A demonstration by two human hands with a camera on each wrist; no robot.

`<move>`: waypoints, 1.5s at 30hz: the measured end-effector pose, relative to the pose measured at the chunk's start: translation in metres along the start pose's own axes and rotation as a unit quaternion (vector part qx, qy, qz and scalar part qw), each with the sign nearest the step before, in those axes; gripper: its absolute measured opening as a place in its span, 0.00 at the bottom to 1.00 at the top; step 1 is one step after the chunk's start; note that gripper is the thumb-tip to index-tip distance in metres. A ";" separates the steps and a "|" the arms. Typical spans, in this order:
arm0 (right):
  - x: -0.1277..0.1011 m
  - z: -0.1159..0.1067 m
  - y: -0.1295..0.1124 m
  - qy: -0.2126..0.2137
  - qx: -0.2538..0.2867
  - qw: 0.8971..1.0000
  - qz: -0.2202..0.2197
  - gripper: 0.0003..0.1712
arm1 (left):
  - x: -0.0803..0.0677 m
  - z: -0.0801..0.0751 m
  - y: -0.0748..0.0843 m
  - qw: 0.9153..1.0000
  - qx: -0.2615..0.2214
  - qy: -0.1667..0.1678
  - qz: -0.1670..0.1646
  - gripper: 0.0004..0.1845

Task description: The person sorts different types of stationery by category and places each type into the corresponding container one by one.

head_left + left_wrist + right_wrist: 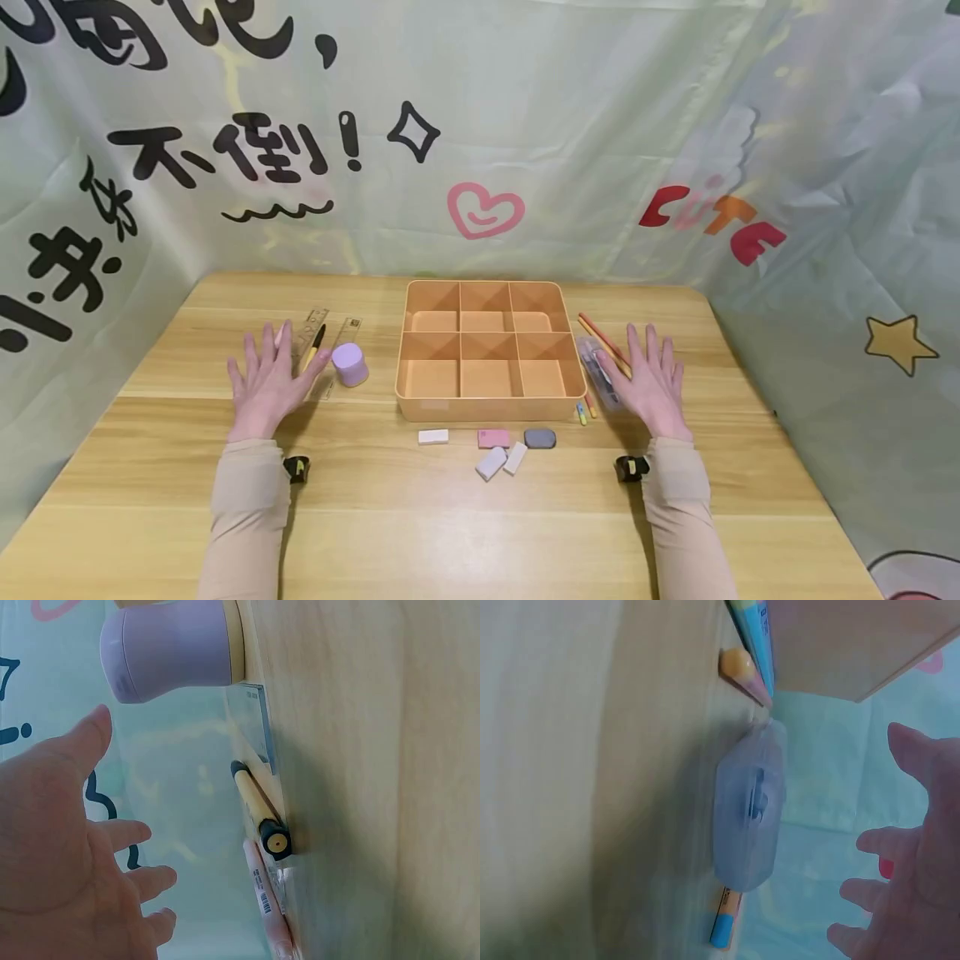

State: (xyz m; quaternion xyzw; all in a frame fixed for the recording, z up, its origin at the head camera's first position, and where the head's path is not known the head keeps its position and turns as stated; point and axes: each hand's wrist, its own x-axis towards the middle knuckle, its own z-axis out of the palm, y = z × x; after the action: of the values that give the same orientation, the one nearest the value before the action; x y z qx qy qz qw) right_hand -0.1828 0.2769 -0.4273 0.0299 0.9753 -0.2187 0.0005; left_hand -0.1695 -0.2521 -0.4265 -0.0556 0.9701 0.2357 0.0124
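In the head view my left hand (268, 383), fingers spread, hovers over the left side of the table with nothing in its grasp. Below it lie a yellow-and-black pen (259, 806), a pink pen (266, 900) and clear rulers (347, 331). A purple, rounded cylinder (349, 365) with a beige base stands beside the thumb. My right hand (651, 385) is likewise spread and holds nothing. Near it are a translucent purplish case (746, 806) and long pencils (600, 337). Stubby coloured pencils (585, 411) lie by the organizer.
A beige organizer box (491, 408) with several bare compartments sits mid-table between the hands. In front of it lie a white eraser (432, 437), a pink eraser (492, 438), a grey eraser (540, 438) and two more pale ones. A printed cloth (570, 125) hangs behind the table.
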 end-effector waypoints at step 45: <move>0.004 0.038 -0.062 -0.037 0.292 0.949 -0.113 0.39 | 0.009 -0.006 0.060 0.986 0.008 -0.039 0.161 0.35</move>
State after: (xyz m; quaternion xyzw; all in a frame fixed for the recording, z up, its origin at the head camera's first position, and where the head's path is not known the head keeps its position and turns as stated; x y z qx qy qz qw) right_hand -0.1908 0.2050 -0.4351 -0.0902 0.8649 -0.4937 0.0031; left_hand -0.1853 -0.2030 -0.3939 0.1112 0.9671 0.2285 0.0129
